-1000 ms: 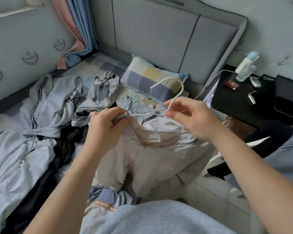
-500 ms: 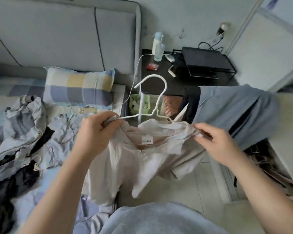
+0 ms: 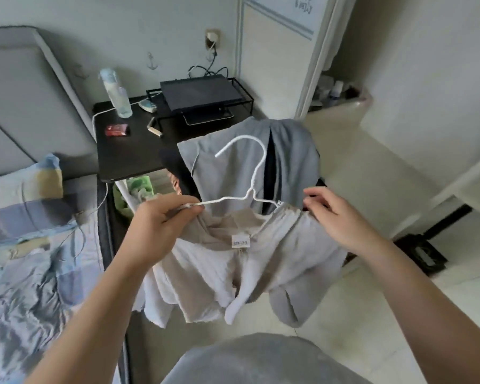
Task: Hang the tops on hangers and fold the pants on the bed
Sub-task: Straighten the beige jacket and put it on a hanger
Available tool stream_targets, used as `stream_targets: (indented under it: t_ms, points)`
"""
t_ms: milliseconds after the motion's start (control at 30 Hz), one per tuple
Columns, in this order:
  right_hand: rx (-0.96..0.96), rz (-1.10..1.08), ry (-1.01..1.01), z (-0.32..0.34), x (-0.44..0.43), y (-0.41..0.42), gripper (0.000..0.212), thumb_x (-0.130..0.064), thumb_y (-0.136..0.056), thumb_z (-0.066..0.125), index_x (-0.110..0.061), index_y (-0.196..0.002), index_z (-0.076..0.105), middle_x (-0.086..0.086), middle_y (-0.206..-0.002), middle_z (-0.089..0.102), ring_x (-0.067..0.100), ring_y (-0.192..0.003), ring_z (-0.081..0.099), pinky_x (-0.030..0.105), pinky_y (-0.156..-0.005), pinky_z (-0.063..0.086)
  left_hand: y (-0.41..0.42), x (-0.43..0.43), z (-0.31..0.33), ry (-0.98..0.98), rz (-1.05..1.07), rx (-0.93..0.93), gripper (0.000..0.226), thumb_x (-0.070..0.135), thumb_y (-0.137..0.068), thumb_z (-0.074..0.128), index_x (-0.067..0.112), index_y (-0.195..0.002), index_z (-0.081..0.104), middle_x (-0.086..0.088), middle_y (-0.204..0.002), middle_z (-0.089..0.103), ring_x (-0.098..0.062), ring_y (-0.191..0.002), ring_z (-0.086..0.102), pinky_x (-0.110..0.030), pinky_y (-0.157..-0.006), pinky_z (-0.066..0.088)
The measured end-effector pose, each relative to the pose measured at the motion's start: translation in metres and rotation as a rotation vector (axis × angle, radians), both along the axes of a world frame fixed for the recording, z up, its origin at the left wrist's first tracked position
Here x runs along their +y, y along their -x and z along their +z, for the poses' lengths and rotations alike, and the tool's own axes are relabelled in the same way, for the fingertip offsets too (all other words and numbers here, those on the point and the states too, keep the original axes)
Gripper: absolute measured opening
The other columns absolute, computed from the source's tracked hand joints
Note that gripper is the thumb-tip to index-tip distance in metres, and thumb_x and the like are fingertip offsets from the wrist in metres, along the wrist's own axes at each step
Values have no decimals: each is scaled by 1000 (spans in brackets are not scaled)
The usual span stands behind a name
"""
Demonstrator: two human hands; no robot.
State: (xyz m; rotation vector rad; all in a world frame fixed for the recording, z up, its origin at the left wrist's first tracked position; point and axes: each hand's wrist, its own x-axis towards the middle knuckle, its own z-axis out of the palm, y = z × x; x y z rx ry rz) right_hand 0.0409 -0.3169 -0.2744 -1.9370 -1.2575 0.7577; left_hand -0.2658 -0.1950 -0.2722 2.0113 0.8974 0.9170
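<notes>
A beige top with a white neck label hangs in the air on a white wire hanger, hook pointing up. My left hand pinches the hanger's left arm together with the top's left shoulder. My right hand is at the top's right shoulder, fingers curled over the fabric where the hanger's right end goes under it. Behind the hanger a grey garment is draped over something I cannot make out. The bed, with its rumpled blue checked cover, lies at the left.
A black bedside table holds a clear bottle, a red pack, a black stand with a flat device and a white cable. A checked pillow lies against the grey headboard. Pale tiled floor spreads to the right, wardrobe door behind.
My view has swung right, from the bed to the bedside table and floor. Both hands carried the hanger and beige top off the bed; my right hand shifted from the hanger's neck to the right shoulder.
</notes>
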Motion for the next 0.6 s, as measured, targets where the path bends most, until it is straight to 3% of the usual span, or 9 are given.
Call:
stream_targets:
  t_ms: [67,133,267,367,467,600]
  points:
    - [52,27,-47,7,-24,-22,23,-34,-102,51,-16,-96,64,-6,-87,65,7,-83,59,28,-81,43,-32,1,-6,11,2,1,29,11,-92,69,39,-88,73,11,-81,70,-6,-74,61,-17,-68,44]
    - [49,64,-47,10,-48,-44,29,-27,-101,54,-4,-84,58,-2,-71,49,9,-71,46,31,-68,35,-67,1,-13,28,2,8,17,13,-93,69,28,-91,75,5,-78,69,-11,-74,61,-25,-68,45]
    - [46,43,-36,10,-87,-84,27,-13,-100,57,-14,-73,59,-12,-62,44,4,-62,41,20,-59,31,-139,-2,-20,-46,-31,85,13,27,-95,68,37,-87,72,9,-77,67,-11,-75,61,-43,-73,51]
    - [142,-72,-56,5,-115,-106,23,-15,-100,57,-7,-79,62,-4,-67,50,9,-66,45,26,-63,34,-188,-8,-19,-66,-67,148,15,46,-91,60,42,-101,69,25,-99,66,-9,-94,61,-56,-90,48]
    - [244,-243,-84,-3,-134,-119,22,-21,-99,58,-16,-79,64,2,-71,54,16,-69,48,33,-67,36,-232,-13,-18,-62,-146,182,20,40,-93,64,42,-113,68,28,-120,58,-10,-120,53,-52,-105,41]
    - [444,-463,-164,-8,-142,-123,26,-17,-101,55,-9,-78,63,7,-73,58,17,-69,54,27,-67,43,-273,-23,-19,21,-327,212,35,27,-95,66,33,-128,60,20,-134,50,0,-129,40,-22,-108,30]
